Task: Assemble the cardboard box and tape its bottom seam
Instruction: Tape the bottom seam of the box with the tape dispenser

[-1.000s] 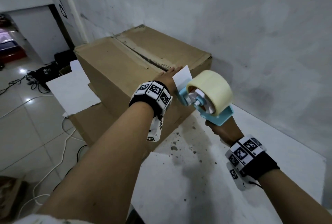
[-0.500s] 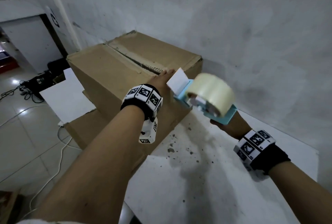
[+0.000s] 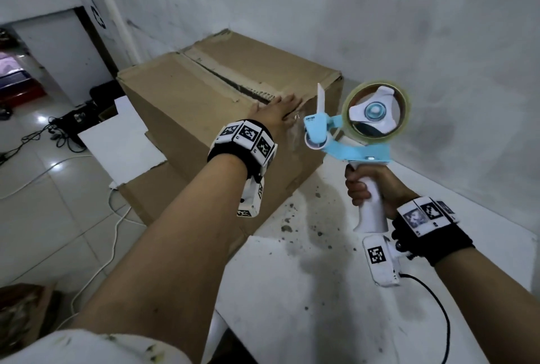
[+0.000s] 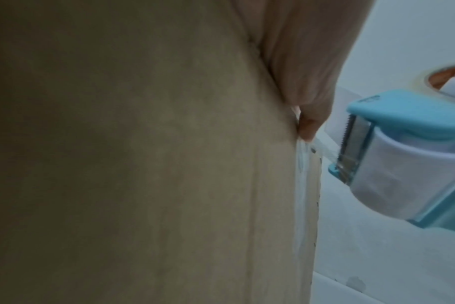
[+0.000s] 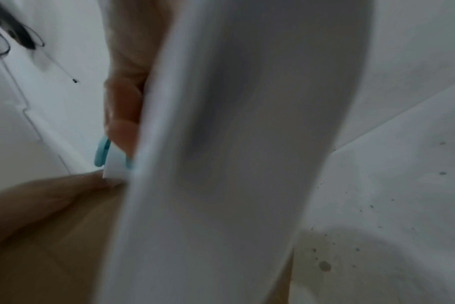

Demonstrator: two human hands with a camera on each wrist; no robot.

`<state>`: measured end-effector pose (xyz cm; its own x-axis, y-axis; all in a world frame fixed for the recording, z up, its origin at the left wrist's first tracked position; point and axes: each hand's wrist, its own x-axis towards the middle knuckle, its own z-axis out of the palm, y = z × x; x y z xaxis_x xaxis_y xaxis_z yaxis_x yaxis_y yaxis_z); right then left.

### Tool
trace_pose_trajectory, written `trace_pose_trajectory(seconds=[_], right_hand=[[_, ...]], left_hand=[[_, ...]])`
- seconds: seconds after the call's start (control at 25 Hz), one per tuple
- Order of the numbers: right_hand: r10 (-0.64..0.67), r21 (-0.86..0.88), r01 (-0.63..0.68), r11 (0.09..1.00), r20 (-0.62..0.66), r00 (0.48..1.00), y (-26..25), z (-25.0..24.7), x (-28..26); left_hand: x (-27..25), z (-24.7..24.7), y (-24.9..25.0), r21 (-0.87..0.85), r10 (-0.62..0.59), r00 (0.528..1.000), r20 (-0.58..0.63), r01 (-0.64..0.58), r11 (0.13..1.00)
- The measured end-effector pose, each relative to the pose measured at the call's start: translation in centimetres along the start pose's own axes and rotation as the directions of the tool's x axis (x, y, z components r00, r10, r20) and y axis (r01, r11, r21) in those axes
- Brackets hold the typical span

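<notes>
A brown cardboard box (image 3: 187, 106) stands on the white table, its open centre seam (image 3: 233, 83) running across the top. My left hand (image 3: 277, 109) lies flat over the near top edge at the seam's end. In the left wrist view its thumb (image 4: 312, 121) presses clear tape (image 4: 301, 174) against the box side (image 4: 143, 164). My right hand (image 3: 371, 185) grips the white handle (image 5: 234, 144) of the blue tape dispenser (image 3: 344, 138), held upright just right of the box. The dispenser's clear tape roll (image 3: 377, 112) faces me side-on, and its toothed blade (image 4: 348, 148) sits close to the thumb.
The white table (image 3: 292, 276) has dark stains near the box. A wall (image 3: 409, 27) runs close behind and to the right. A white sheet (image 3: 117, 138) on flat cardboard lies left of the box. Cables (image 3: 35, 135) lie on the tiled floor.
The dispenser has drawn back from the box edge to the right and turned, so the roll now shows side-on and the handle points down. My left hand stays on the box edge.
</notes>
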<state>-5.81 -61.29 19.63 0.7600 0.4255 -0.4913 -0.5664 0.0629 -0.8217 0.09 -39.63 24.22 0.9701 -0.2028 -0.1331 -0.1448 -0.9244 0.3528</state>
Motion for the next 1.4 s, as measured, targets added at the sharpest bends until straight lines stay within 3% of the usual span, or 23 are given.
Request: trace_pose_trajectory(seconds=[0.16, 0.28, 0.56, 0.84, 1.04, 1.12, 1.4], right_hand=[[0.044, -0.002, -0.044, 0.999, 0.049, 0.998, -1.3, -0.4, -0.6], [0.086, -0.013, -0.086, 0.996, 0.0, 0.996, -1.9, 0.4, -0.5], [0.097, 0.06, -0.087, 0.994, -0.188, 0.977, -0.4, 1.7, 0.8], [0.069, 0.18, -0.029, 0.983, -0.219, 0.973, 0.7, 3.3, 0.4], [-0.116, 0.016, 0.126, 0.992, -0.284, 0.952, 1.0, 1.7, -1.2], [-0.173, -0.126, 0.139, 0.982, -0.316, 0.933, -0.2, 1.7, -2.1], [-0.241, -0.561, 0.015, 0.827, -0.331, 0.912, -5.4, 1.7, -3.0]], left_hand=[[0.3, 0.1, 0.2, -0.127, -0.092, 0.989, -0.119, 0.077, 0.989], [0.6, 0.4, 0.0, -0.07, -0.123, 0.969, -0.213, 0.11, 0.991], [0.1, 0.2, 0.5, 0.085, -0.092, 0.976, -0.195, 0.11, 0.99], [-0.3, 0.7, 0.9, 0.083, -0.105, 0.976, -0.193, 0.123, 0.989], [-0.2, 0.5, 0.5, 0.015, -0.094, 0.981, -0.167, 0.098, 0.995], [0.0, 0.3, 0.5, -0.007, -0.084, 0.983, -0.161, 0.083, 0.996], [0.2, 0.0, 0.1, -0.109, -0.049, 0.994, -0.1, 0.038, 0.993]])
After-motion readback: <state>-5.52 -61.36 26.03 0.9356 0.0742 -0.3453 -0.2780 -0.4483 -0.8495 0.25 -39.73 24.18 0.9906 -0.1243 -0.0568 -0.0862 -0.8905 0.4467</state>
